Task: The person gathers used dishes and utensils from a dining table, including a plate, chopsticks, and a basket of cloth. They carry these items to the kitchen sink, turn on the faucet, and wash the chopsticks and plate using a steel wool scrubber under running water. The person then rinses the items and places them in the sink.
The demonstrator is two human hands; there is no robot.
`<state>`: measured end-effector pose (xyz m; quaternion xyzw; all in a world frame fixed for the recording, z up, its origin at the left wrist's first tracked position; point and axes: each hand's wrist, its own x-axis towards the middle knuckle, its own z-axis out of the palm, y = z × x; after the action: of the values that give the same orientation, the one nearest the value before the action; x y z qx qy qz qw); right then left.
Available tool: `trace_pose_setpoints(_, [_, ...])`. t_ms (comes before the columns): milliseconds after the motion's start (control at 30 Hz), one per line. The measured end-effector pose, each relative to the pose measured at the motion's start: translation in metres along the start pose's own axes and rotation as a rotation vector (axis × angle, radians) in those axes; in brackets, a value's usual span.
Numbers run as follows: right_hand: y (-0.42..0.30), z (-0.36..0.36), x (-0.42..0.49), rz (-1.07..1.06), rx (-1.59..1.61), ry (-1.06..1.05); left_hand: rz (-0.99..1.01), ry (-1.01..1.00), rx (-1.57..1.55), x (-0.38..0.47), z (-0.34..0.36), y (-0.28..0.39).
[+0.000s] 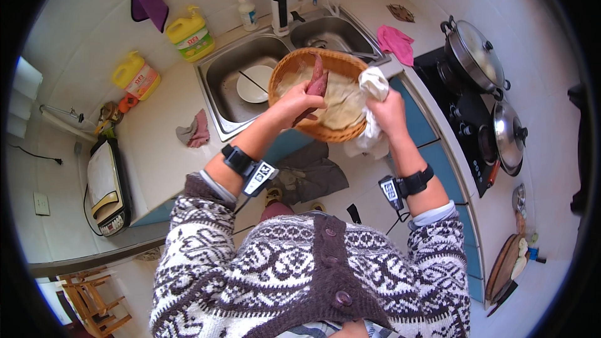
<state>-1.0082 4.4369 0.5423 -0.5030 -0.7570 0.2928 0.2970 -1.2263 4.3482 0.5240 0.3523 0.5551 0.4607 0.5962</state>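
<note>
Reddish-purple sweet potatoes [317,83] are in the grip of my left hand [300,102], above the left part of a round wicker basket [347,58]. Flat beige material, perhaps a cloth lining, covers the basket's bottom. My right hand [389,109] is closed around a bunched white cloth [374,83] at the basket's right rim; whether it also grips the rim is hidden. Behind and left of the basket, a white bowl [254,85] with a dark chopstick-like stick across it lies in the steel sink [225,75].
On the right, a lidded steel pot [474,56] and a lidded pan [507,136] stand on the black gas hob [462,150]. A pink cloth [396,43] lies beside the sink. Yellow detergent jugs [190,35] and a grey-pink cloth [195,130] are on the left counter.
</note>
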Motion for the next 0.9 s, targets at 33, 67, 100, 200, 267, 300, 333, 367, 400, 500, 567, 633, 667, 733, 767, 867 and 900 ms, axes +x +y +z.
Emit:
trace_pose_setpoints(33, [-0.018, -0.003, 0.010, -0.140, -0.109, 0.082, 0.041, -0.019, -0.124, 0.005, -0.001, -0.002])
trace_pose_setpoints(67, [-0.039, -0.001, 0.019, -0.318, -0.209, 0.177, 0.146, -0.022, -0.247, 0.007, -0.007, -0.005])
trace_pose_setpoints(100, [-0.062, 0.005, 0.028, -0.547, -0.190, 0.278, 0.193, 0.003, -0.472, 0.012, -0.015, -0.007])
trace_pose_setpoints(200, [-0.118, 0.046, 0.035, -0.893, -0.539, 0.340, 0.307, 0.068, -0.932, 0.018, -0.056, -0.018])
trace_pose_setpoints(267, [-0.130, 0.084, 0.021, -1.100, -0.687, 0.241, 0.582, 0.091, -1.032, 0.021, -0.071, -0.032])
trace_pose_setpoints(300, [-0.128, 0.102, 0.008, -1.230, -0.722, 0.196, 0.414, 0.036, -1.183, 0.014, -0.077, -0.044])
trace_pose_setpoints(333, [-0.120, 0.115, -0.006, -1.291, -0.682, 0.140, 0.555, 0.102, -1.223, 0.012, -0.076, -0.054])
trace_pose_setpoints(367, [-0.111, 0.125, -0.018, -1.293, -0.634, 0.052, 0.479, 0.159, -1.239, 0.004, -0.069, -0.071])
trace_pose_setpoints(400, [-0.104, 0.135, -0.025, -1.249, -0.631, -0.011, 0.327, 0.271, -1.281, -0.005, -0.059, -0.087])
trace_pose_setpoints(500, [-0.094, 0.151, -0.045, -1.407, -0.601, -0.126, 0.189, 0.293, -1.306, -0.029, -0.050, -0.125])
trace_pose_setpoints(567, [-0.106, 0.156, -0.042, -1.408, -0.574, -0.117, 0.152, 0.228, -1.291, -0.036, -0.061, -0.135])
trace_pose_setpoints(633, [-0.126, 0.155, -0.024, -1.411, -0.591, -0.078, 0.181, 0.148, -1.262, -0.032, -0.085, -0.130])
trace_pose_setpoints(667, [-0.135, 0.153, -0.015, -1.396, -0.621, -0.034, 0.210, 0.115, -1.249, -0.025, -0.097, -0.122])
trace_pose_setpoints(733, [-0.147, 0.150, -0.003, -1.415, -0.640, -0.013, 0.275, 0.067, -1.238, -0.015, -0.115, -0.107])
trace_pose_setpoints(767, [-0.149, 0.148, -0.003, -1.386, -0.627, -0.015, 0.307, 0.049, -1.243, -0.012, -0.118, -0.101])
trace_pose_setpoints(867, [-0.141, 0.144, -0.021, -1.264, -0.589, -0.022, 0.347, -0.001, -1.273, -0.004, -0.107, -0.092])
trace_pose_setpoints(900, [-0.136, 0.145, -0.032, -1.241, -0.585, -0.088, 0.315, 0.002, -1.302, -0.003, -0.098, -0.093])
